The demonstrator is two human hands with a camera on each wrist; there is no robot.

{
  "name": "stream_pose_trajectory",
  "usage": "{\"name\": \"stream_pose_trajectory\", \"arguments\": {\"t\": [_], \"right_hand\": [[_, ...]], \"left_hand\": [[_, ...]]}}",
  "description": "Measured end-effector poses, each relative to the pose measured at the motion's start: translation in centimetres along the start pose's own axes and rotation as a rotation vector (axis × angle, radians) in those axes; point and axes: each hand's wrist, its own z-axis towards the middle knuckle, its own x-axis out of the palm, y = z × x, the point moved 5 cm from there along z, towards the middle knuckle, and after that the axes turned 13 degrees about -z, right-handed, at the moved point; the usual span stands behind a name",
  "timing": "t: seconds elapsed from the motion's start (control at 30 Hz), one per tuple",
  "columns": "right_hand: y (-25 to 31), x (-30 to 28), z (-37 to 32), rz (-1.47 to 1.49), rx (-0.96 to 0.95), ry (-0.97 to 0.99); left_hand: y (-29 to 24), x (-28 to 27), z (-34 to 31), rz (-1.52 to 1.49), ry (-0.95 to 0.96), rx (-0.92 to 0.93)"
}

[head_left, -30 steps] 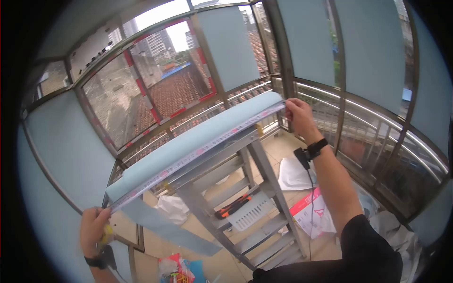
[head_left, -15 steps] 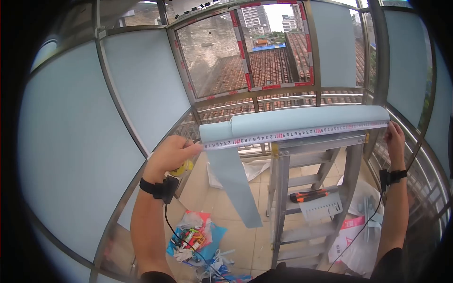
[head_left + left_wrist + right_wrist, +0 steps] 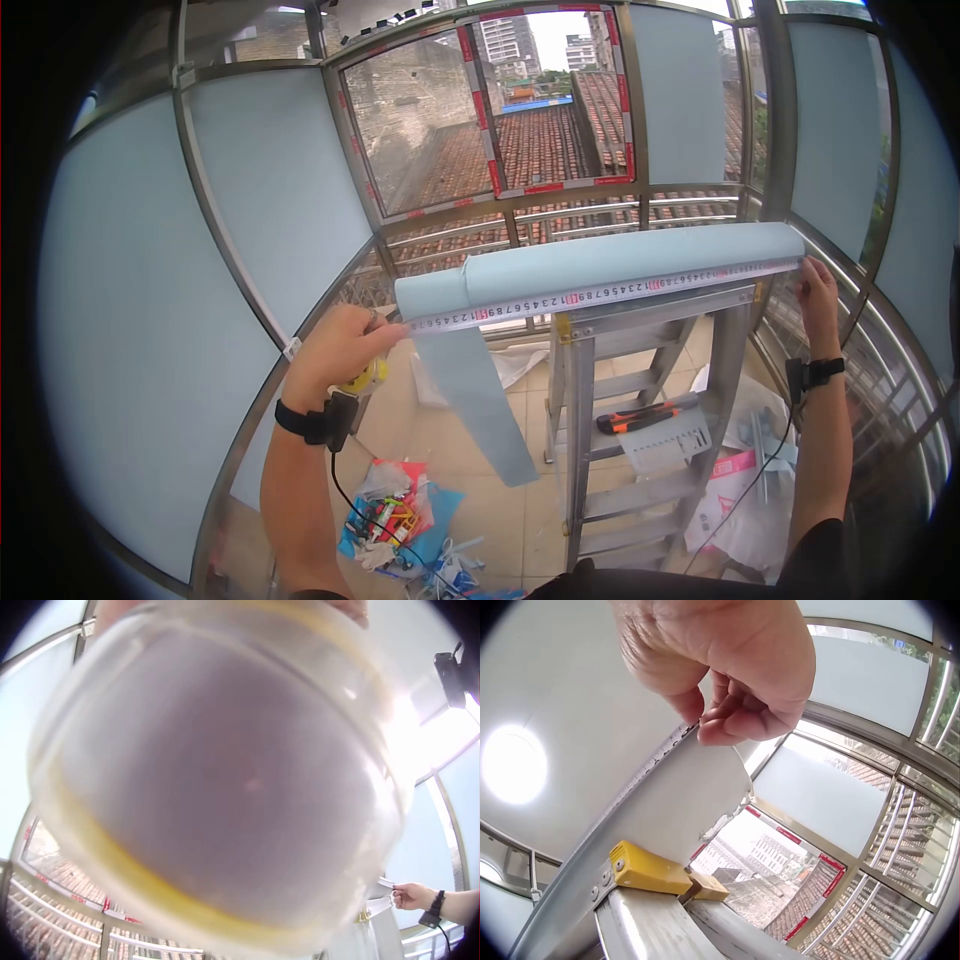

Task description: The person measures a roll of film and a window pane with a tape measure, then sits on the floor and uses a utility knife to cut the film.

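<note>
A light-blue roll lies across the top of a metal stepladder, one strip hanging at its left. A white measuring tape is stretched along its near edge. My left hand grips the yellow tape case and holds the tape at the roll's left end. The case fills most of the left wrist view, blurred. At the right end, my right hand pinches the tape's end; in the right wrist view, thumb and finger of that hand meet at the tape.
An orange-black cutter and a white slotted scraper lie on a ladder step. Bags and small items are on the floor at left, a pink-white package at right. Windows and railings surround the space.
The head view has swung left, then slightly back, so hands and roll sit differently in it. Both hands keep their hold on the stretched tape.
</note>
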Motion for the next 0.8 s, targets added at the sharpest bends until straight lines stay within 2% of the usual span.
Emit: {"name": "stream_pose_trajectory", "arguments": {"t": [0.8], "right_hand": [[0.80, 0.80, -0.58, -0.020, -0.002, -0.036]], "left_hand": [[0.38, 0.46, 0.03, 0.028, -0.024, -0.046]]}}
